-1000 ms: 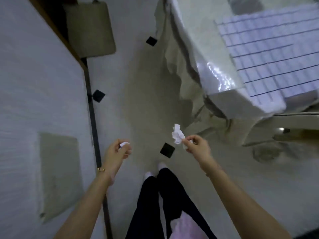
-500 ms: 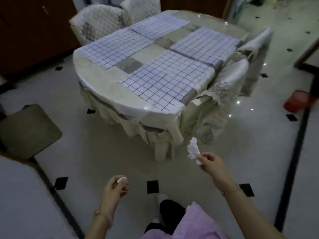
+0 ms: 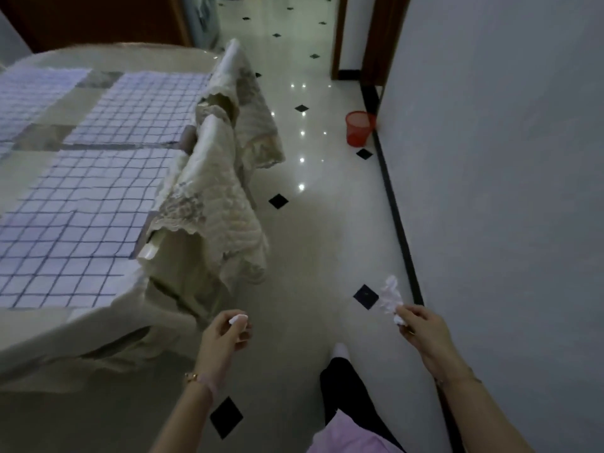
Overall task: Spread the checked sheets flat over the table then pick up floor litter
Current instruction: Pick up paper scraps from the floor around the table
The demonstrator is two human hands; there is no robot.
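Crumpled white paper [image 3: 390, 295]: lower right of the frame, held in the air above the floor, in front of the dark skirting strip.
Right hand [image 3: 420, 328]: thumb and fingertips pinch the paper's bottom end; most of the wad stands free above them.
Small white scrap [image 3: 238, 319]: lower centre, poking out at the top of the other fist.
Left hand [image 3: 224, 335]: fingers curled round the scrap so only its tip shows.
Checked sheets [image 3: 94, 197]: left half of the frame, lying flat side by side on the table.
Table [image 3: 108, 317]: cream-covered, its near edge just left of the left hand.
Chairs [image 3: 212, 204]: two, under cream quilted covers, against the table's right side.
Floor [image 3: 310, 243]: glossy pale tile with black diamonds.
Red basket [image 3: 359, 129]: upper right of centre, on the floor at the foot of the wall [image 3: 506, 191], well apart from both hands.
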